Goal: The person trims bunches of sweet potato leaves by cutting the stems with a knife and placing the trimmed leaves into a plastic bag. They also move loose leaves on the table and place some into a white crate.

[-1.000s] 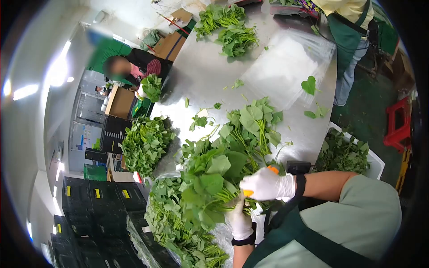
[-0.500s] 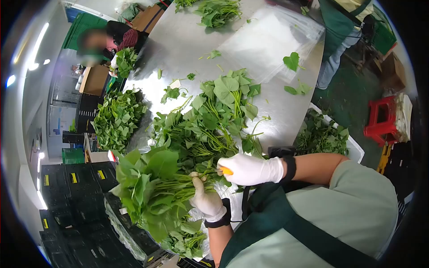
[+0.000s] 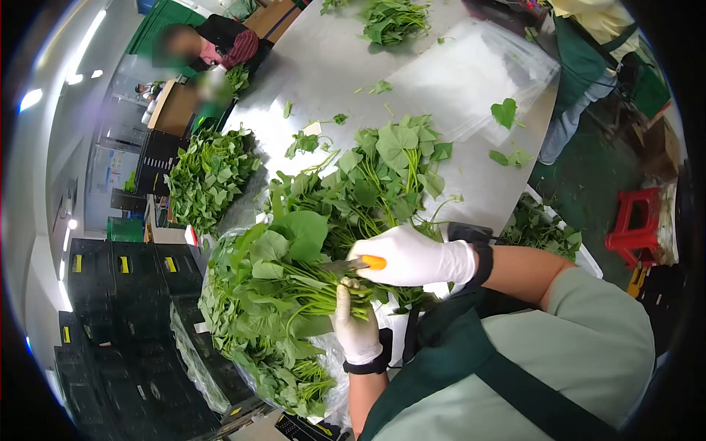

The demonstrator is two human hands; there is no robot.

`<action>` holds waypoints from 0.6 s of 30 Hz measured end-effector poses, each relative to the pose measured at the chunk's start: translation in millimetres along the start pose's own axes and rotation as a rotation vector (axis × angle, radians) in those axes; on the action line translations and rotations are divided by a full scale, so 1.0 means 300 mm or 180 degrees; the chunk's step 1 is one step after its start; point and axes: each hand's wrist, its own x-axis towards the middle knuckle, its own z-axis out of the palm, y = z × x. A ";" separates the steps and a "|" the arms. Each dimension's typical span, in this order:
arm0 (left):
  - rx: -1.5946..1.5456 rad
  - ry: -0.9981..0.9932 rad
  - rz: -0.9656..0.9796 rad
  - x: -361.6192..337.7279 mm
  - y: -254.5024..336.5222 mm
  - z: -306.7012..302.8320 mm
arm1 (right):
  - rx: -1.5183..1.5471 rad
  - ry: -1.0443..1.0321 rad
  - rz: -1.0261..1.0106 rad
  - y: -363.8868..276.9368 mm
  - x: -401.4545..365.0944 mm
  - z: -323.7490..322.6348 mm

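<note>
Now, seen from my head camera, my left hand (image 3: 357,332) is closed tight around the stems of the bunch of greens (image 3: 283,275). The bunch has swung up since half a second ago and sits above the bag of greens (image 3: 283,371). My right hand (image 3: 415,257) clenches the orange-handled knife (image 3: 365,262), its blade now across the stems.

Centre frame: L grip (image 3: 357,331), white glove, clamps the stems of a leafy bunch (image 3: 283,272), leaves pointing left. R grip (image 3: 415,257), gloved too, holds an orange-handled knife (image 3: 371,262), blade at the stems just above L grip. Loose greens pile (image 3: 375,176) on steel counter (image 3: 331,66) behind. Clear bags (image 3: 471,81) upper right, co-worker (image 3: 220,40) upper left.
</note>
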 end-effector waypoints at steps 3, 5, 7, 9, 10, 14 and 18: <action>-0.0048 -0.0003 -0.0031 -0.011 0.002 0.007 | 0.0285 0.0010 -0.0106 -0.038 0.064 0.013; -0.0062 -0.0208 -0.0086 -0.015 0.000 -0.018 | 0.0089 -0.0131 -0.0104 -0.052 0.094 0.015; 0.0175 -0.0061 0.0020 -0.029 0.002 -0.006 | -0.0216 -0.0329 -0.0022 -0.049 0.104 0.017; 0.0405 -0.0317 0.0127 -0.022 0.008 -0.024 | -0.0428 -0.0500 -0.0107 -0.022 0.104 0.033; 0.0609 -0.0172 0.0218 -0.016 0.004 -0.029 | -0.0445 -0.0479 -0.0137 -0.016 0.096 0.035; 0.1013 -0.0421 0.0422 -0.007 0.009 -0.009 | -0.0470 -0.0625 -0.0038 -0.006 0.072 0.023; 0.1098 -0.0352 0.0091 0.000 -0.015 -0.030 | -0.0587 -0.0446 -0.0042 0.026 0.040 0.027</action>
